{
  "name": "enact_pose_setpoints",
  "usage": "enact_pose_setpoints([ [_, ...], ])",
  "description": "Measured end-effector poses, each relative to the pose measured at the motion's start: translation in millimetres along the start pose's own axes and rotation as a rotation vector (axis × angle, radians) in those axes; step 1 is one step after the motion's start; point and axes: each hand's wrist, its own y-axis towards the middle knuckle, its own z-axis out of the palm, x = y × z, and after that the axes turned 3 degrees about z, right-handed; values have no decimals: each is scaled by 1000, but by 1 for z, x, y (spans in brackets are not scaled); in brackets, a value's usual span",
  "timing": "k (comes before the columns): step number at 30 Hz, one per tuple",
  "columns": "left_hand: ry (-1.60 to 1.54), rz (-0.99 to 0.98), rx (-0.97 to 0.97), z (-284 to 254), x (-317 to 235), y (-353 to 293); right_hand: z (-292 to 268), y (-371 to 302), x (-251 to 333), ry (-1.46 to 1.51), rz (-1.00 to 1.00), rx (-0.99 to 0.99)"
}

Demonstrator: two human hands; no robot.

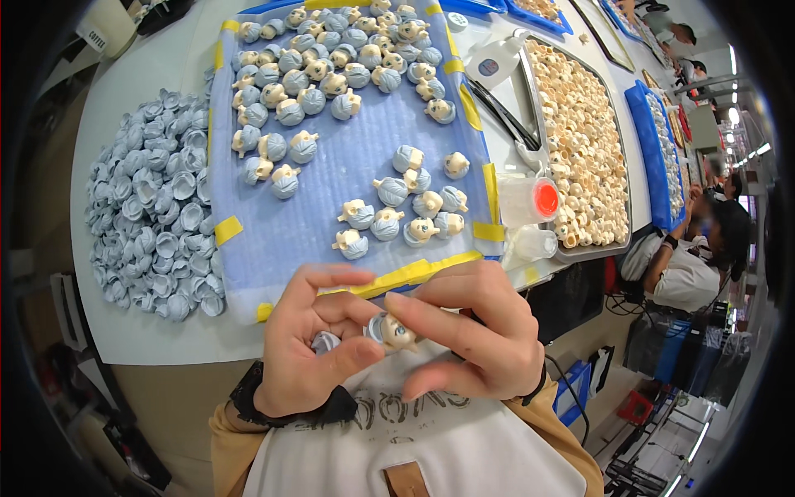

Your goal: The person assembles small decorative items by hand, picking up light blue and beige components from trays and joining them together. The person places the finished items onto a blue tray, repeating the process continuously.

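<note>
My left hand [319, 344] is closed round a small doll head [394, 332], with a face and a grey-blue hair cap, just off the table's near edge. A loose hair cap [325, 341] sits in the same palm, partly covered by fingers. From the other side my right hand [480, 331] closes on the doll head, its fingertips at the top of the hair and its thumb lower down, apart from it. Beyond my hands lies a blue tray [331, 240] edged with yellow tape, bearing many doll heads with blue hair [352, 215].
A heap of hair caps [157, 199] lies left of the tray. To the right are a metal tray [627, 207] of bare face pieces, a white bottle [495, 62], black tweezers [501, 112] and a red-topped container [520, 201]. Another person [687, 265] sits farther right.
</note>
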Motion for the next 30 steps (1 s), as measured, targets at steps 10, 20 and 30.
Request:
enact_pose_setpoints([
  [10, 147, -231, 198, -13, -12, -1, 21, 1, -3, -176, -33, -29],
  [20, 184, -123, 262, -16, -5, 1, 21, -2, -5, -167, -67, -79],
  [30, 181, -148, 240, -22, 2, -3, 20, 0, -4, -124, -44, -103],
])
